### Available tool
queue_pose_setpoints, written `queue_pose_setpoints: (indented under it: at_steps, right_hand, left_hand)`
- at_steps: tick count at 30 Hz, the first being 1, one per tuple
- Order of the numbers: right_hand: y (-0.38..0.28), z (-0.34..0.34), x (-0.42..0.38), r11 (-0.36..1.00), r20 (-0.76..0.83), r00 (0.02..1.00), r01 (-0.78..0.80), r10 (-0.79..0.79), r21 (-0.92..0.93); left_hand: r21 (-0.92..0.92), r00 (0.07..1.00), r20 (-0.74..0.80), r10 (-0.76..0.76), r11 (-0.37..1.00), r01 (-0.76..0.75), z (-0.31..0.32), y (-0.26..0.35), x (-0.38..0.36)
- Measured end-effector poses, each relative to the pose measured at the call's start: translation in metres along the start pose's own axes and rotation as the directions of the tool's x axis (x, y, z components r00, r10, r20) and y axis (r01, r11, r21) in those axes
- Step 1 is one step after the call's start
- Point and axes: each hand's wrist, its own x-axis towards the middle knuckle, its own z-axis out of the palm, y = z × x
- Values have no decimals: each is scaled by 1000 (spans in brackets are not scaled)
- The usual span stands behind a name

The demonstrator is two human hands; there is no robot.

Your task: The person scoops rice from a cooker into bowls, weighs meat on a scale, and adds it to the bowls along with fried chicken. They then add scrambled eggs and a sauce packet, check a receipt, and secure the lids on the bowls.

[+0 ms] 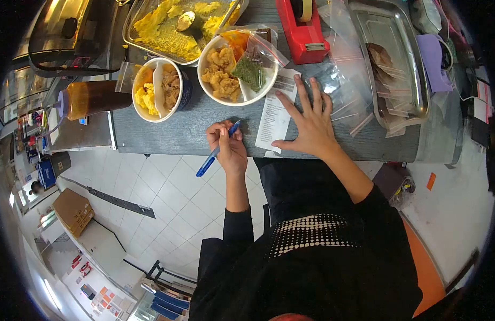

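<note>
My left hand (227,144) is closed around a blue pen (210,162), just over the table's front edge. My right hand (311,120) lies spread, palm down, at the right side of a printed paper slip (273,119), fingers apart. Above the slip stands a round white bowl (203,89) with a divider. It holds fried pieces, a bag of green flakes (249,73) and a packet with orange contents (236,41). To its left is a second divided bowl (184,99) with yellow egg and brown meat, a clear packet tucked at its rim.
A metal tray of yellow egg (161,29) with a scoop sits at the back. A red tape dispenser (303,35), clear plastic bags (346,69) and a metal tray (418,69) of packets stand right. A sauce bottle (97,99) lies left.
</note>
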Motion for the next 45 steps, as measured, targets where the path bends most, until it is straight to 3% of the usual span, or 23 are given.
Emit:
queue_pose_setpoints:
  at_steps: [12, 45]
  right_hand:
    - [0, -2, 1, 1000, 29, 1000, -3, 3, 7]
    - [0, -2, 0, 1000, 35, 999, -1, 1, 17]
  left_hand:
    - [128, 997, 62, 51, 990, -59, -2, -4, -2]
    - [75, 997, 76, 17, 997, -23, -2, -4, -1]
